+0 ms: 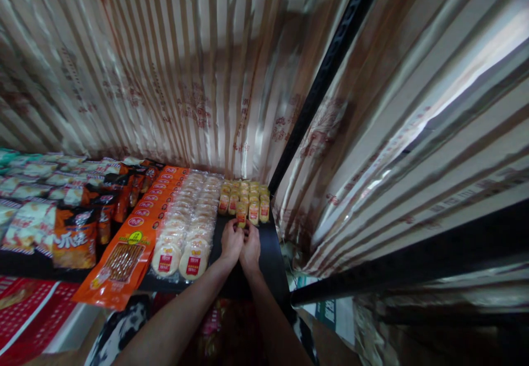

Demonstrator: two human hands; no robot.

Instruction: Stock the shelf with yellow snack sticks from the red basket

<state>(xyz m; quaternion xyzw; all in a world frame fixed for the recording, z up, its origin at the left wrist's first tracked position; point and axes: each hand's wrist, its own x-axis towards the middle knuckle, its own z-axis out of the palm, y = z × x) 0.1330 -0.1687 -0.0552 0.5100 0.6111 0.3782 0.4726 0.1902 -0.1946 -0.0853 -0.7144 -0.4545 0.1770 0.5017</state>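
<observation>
Both of my hands reach out over the dark shelf, close together. My left hand (pixel 232 241) is closed on a small yellow snack packet with a red label (pixel 241 213). The fingers of my right hand (pixel 250 245) are closed at the lower right of the same packet. The packet stands upright in front of rows of matching small yellow packets (pixel 253 210). Left of my hands lie two rows of round, pale crackers in clear wrap (pixel 194 258), also with red labels. My fingertips are partly hidden behind the hands.
Long orange snack bags (pixel 124 261) overlap the front edge of the black shelf (pixel 268 256). Orange-and-black bags (pixel 75 239) and white bags (pixel 28 222) stand farther left. A black post (pixel 314 98) rises at the shelf's right corner, before striped plastic sheeting (pixel 206 79). A red basket (pixel 33 311) sits below left.
</observation>
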